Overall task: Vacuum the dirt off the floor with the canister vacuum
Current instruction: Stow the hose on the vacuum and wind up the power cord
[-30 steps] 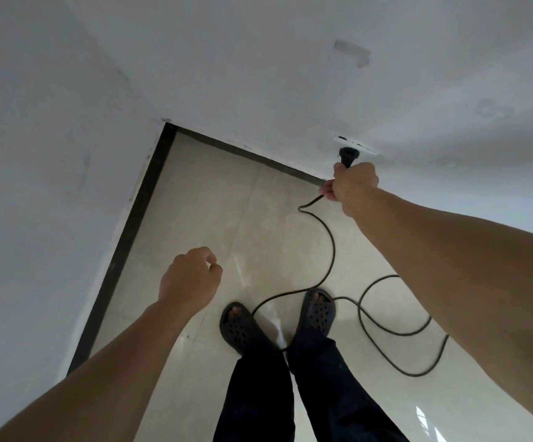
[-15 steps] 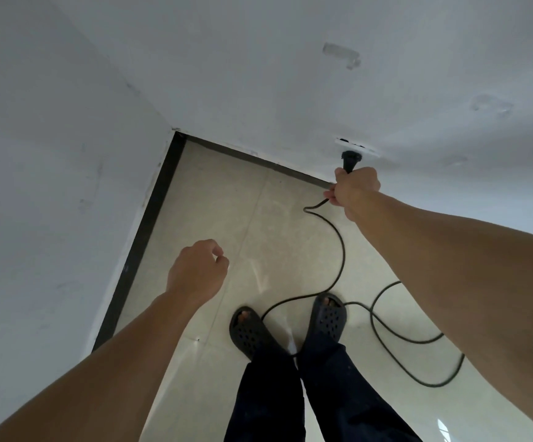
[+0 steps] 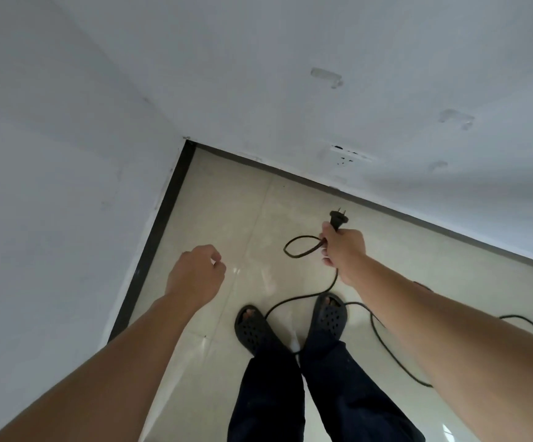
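while we stand in the corner on the pale tiled floor [image 3: 226,202], our right hand [image 3: 343,250] grips the black cord [image 3: 285,249] just behind the plug [image 3: 338,219], fingers wrapped round it and prongs pointing to 12 o'clock. the wall socket [image 3: 349,156] sits further toward 12 o'clock, well apart from the plug. from the fist the cord loops out toward 9 o'clock, drops toward 6 o'clock by our black sandals [image 3: 252,327] and trails toward 4 o'clock under the right forearm. where the vacuum's body stands we cannot tell. our left hand [image 3: 195,275] hovers at 9 o'clock of the right, fingers loosely curled, holding nothing.
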Motion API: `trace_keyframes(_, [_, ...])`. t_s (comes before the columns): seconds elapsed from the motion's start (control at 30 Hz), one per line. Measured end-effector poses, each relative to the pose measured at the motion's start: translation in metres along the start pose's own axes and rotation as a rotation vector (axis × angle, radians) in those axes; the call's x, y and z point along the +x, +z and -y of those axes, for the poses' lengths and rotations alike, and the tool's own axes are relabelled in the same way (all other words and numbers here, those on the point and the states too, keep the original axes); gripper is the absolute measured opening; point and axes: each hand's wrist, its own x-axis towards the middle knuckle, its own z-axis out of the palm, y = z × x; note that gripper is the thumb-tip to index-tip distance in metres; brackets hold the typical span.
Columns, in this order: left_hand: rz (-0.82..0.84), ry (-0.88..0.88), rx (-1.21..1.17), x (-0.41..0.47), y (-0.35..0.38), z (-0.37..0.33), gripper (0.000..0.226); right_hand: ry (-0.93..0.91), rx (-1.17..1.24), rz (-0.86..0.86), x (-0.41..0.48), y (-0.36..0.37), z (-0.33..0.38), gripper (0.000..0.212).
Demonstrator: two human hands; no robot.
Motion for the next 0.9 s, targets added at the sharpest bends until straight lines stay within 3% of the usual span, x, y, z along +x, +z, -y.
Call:
trace_keyframes(0.17, [0.082, -0.005, 0.004, -0.045, -0.013, -0.02, 0.026, 0.062, 0.245, 0.171, -0.06, -0.063, 0.036, 0.032])
trace_keyframes(0.33, [0.2, 0.254, -0.022, -0.104, -0.034, -0.088, 0.064, 0.025, 0.361, 0.396, -0.167, -0.127, 0.066, 0.029])
trace_keyframes(0.4, [0.263, 0.353, -0.049, -0.127, -0.041, -0.113, 0.057, -0.001, 0.417, 0.419, -0.211, -0.15, 0.072, 0.027])
trace_keyframes(0.5, [0.321, 0.47, 0.025, -0.159, -0.053, -0.127, 0.029, -0.063, 0.522, 0.349, -0.265, -0.185, 0.069, 0.026])
trace_keyframes(0.63, [0.297, 0.56, 0.031, -0.203, -0.093, -0.12, 0.033, -0.125, 0.774, 0.168, -0.327, -0.229, 0.043, 0.025])
trace_keyframes(0.73, [0.291, 0.608, -0.145, -0.244, -0.134, -0.132, 0.041, -0.196, 0.852, 0.135, -0.37, -0.25, 0.01, 0.019])
trace_keyframes(0.9, [0.225, 0.792, -0.186, -0.322, -0.194, -0.189, 0.046, -0.205, 0.392, -0.074, -0.424, -0.24, -0.066, 0.035])
